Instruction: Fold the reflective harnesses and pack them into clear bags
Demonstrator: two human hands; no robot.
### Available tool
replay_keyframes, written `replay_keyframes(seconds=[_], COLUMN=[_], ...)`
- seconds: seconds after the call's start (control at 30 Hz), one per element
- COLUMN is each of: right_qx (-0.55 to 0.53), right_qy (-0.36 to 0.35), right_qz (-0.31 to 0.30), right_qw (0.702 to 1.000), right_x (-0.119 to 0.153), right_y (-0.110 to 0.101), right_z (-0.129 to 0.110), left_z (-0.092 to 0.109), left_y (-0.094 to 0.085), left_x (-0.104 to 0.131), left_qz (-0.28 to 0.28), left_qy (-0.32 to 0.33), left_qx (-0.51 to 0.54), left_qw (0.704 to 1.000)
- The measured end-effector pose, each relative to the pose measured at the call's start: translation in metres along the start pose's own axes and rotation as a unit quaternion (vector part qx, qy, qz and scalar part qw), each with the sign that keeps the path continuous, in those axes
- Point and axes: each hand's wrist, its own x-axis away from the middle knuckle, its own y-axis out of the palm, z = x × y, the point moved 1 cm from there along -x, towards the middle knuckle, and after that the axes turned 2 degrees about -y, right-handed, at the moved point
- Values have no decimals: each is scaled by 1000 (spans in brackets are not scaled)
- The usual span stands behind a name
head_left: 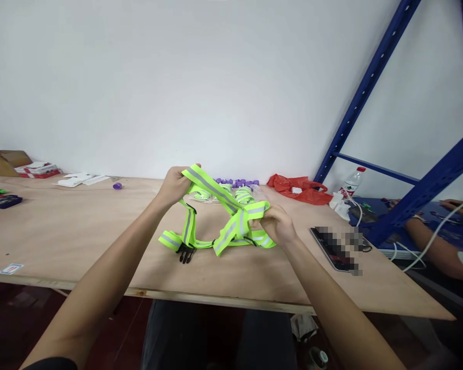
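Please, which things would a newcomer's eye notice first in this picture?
First, the neon yellow-green reflective straps, held up by the left hand and right hand over the wooden table. Then the crumpled red bag near the wall, and the blue metal frame at the right.

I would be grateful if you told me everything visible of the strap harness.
The harness is bright yellow-green webbing with silvery-grey stripes and black plastic fittings. The left hand raises one strap taut; the right hand grips a bunched part. Lower loops and a black buckle hang at or near the wooden table.
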Motion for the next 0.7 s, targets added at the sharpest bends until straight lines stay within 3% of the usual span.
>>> replay_keyframes(seconds=[0.1, 0.23, 0.4, 0.5, 0.63, 0.7], right_qx=[-47, -67, -6, 56, 170, 198], right_qy=[33, 91, 147, 182, 110, 80], right_qz=[-14, -46, -23, -1, 19, 46], right_qw=[998, 993, 989, 982, 979, 976], right_x=[2, 1, 1, 2, -7, -13], right_y=[-9, -7, 4, 3, -8, -11], right_z=[-5, -8, -11, -10, -2, 7], left_z=[-3, -5, -4, 3, 20, 28], left_y=[-10, -14, -16, -25, -29, -21], left_x=[1, 1, -4, -5, -1, 1], left_qz=[12, -4, 14, 16, -114, -136], left_qy=[71, 84, 95, 28, -151, -171], left_qx=[-122, -198, -225, -183, -117, -70], left_qw=[990, 977, 970, 983, 975, 973])
